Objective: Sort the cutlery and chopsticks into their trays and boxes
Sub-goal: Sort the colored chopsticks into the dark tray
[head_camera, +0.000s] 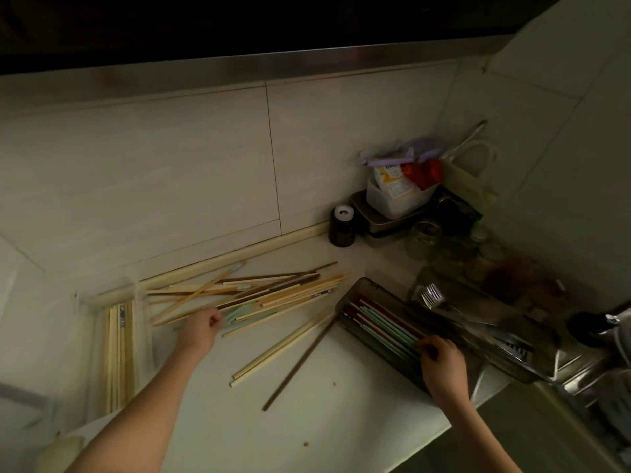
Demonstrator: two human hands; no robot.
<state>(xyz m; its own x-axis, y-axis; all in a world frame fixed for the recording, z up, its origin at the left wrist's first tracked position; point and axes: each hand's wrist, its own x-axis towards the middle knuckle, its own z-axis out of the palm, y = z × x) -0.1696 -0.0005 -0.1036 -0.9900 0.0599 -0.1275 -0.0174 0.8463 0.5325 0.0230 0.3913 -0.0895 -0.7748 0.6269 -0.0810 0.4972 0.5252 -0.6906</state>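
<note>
Mid-sort: left hand (201, 327) pinching green chopsticks (239, 315) in the pile, right hand (440, 358) curled on chopsticks in the tray (355, 295); next, carrying them right.

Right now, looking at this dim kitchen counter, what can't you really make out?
- Head view: whether the left hand grips a pale green chopstick; its fingers hide the contact.
- The metal cutlery beyond the forks: too dark.
- The jars in the corner: dim, contents unreadable.
- The clear bag of wooden chopsticks: blurred.
</note>
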